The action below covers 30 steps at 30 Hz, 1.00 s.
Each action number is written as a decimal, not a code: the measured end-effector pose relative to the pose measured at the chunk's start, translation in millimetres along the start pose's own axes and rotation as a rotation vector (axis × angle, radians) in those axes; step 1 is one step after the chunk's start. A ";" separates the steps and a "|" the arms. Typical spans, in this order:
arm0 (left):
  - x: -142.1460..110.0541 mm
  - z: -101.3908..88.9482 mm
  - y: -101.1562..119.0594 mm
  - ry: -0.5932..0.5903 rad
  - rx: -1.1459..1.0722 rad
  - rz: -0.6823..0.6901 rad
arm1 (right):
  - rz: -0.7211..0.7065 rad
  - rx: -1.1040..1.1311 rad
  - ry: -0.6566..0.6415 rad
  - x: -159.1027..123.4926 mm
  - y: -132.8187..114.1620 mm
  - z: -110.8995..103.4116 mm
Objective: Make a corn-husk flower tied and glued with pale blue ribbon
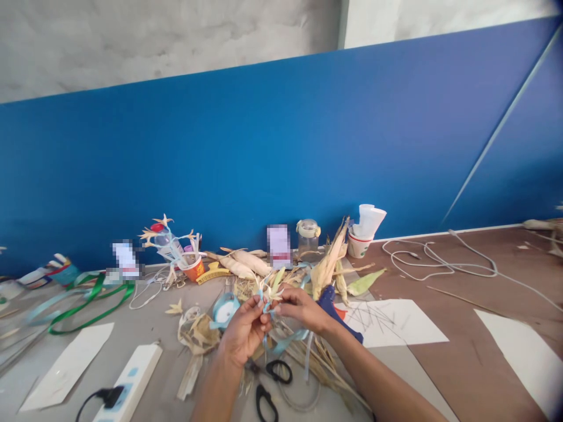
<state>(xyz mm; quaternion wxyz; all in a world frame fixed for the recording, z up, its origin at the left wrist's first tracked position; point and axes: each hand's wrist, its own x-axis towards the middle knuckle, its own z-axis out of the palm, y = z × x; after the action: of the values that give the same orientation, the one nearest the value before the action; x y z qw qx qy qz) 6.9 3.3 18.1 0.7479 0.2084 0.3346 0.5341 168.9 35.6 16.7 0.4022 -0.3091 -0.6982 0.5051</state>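
Note:
A small corn-husk flower (276,288) with pale, pointed petals stands upright between my hands over the table. My left hand (244,331) is closed around its stem, which is wrapped in light-blue ribbon. From the other side, my right hand (305,309) pinches the light-blue ribbon (267,307) just under the petals; its fingertips partly hide it. Below my hands lie black-handled scissors (279,372), and a roll of light-blue ribbon (224,309) rests left of them. A dark-blue glue gun (328,302) is beyond my right wrist.
Dry corn husks (329,266) litter the table's middle. Finished husk flowers (162,221) stand by an orange cup (193,269). A clear jar (308,237), a paper cup (360,243), a power strip (138,375), green ribbon (94,302), a white cable (475,269) and wires on paper (422,328) surround the work area.

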 end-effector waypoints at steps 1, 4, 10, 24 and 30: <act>0.7 -0.4 -0.6 0.004 -0.002 0.007 | -0.001 -0.040 0.019 0.1 -1.8 0.0; 2.1 -0.7 -1.8 0.033 -0.006 0.037 | -0.027 -0.176 0.095 1.0 -4.0 4.3; 1.6 0.7 -0.9 0.083 -0.009 0.072 | -0.178 -0.352 0.161 1.5 -2.5 10.9; -1.8 9.8 -5.4 0.023 -0.030 0.130 | 0.130 0.281 0.193 7.1 17.9 25.2; -2.2 13.0 -7.1 0.051 -0.061 0.135 | 0.181 0.519 0.179 2.7 7.8 21.2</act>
<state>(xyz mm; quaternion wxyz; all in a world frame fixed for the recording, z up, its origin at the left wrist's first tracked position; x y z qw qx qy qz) 20.6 -0.6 22.9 0.7074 0.1937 0.3225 0.5983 149.3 30.5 6.4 0.4814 -0.3003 -0.4770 0.6712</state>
